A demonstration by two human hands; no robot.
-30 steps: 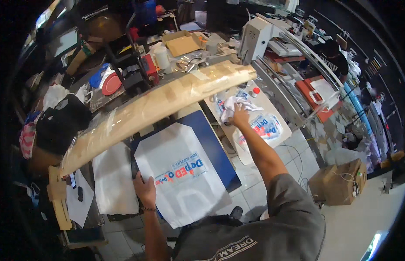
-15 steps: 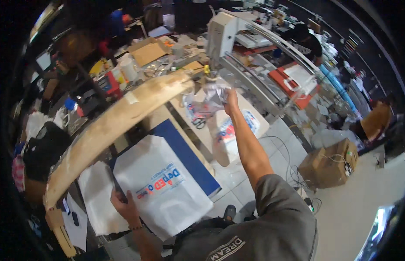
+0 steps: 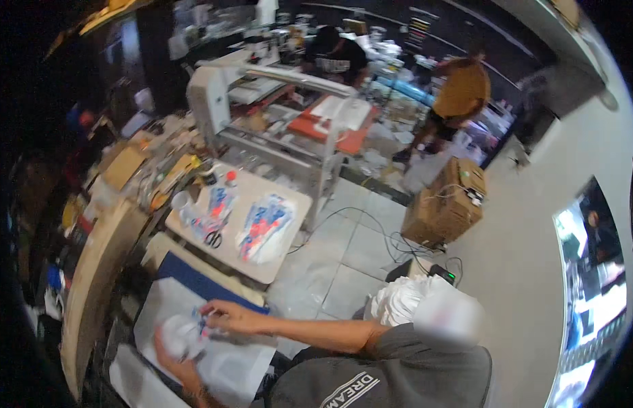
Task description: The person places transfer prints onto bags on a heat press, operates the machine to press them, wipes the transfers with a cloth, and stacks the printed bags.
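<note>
A white, blurred crumpled piece point(image 3: 182, 338) with a little blue and red on its edge lies between my two hands, over a white sheet-like bag point(image 3: 235, 367). My left hand point(image 3: 172, 359) curls round its near left side. The fingers of my right hand point(image 3: 228, 317) close on its coloured right edge. Under the bag is a dark blue board point(image 3: 194, 275). On the small cream table point(image 3: 289, 211) beyond lie a printed white piece point(image 3: 265, 228), a second printed piece point(image 3: 220, 202) and black scissors point(image 3: 213, 238).
A curved wooden plank point(image 3: 95, 292) stands at the left. Behind the small table is a grey press frame point(image 3: 211, 109) with an orange-red bed point(image 3: 340, 126). A cardboard box point(image 3: 446, 204) and loose cables lie on the tiled floor. White stacked material point(image 3: 395, 299) is by my right shoulder. Someone point(image 3: 337, 58) is at the back.
My right hand has come back from the small table to the bag with the crumpled piece. My left hand has left the bag's edge and holds that piece. The view has swung right.
</note>
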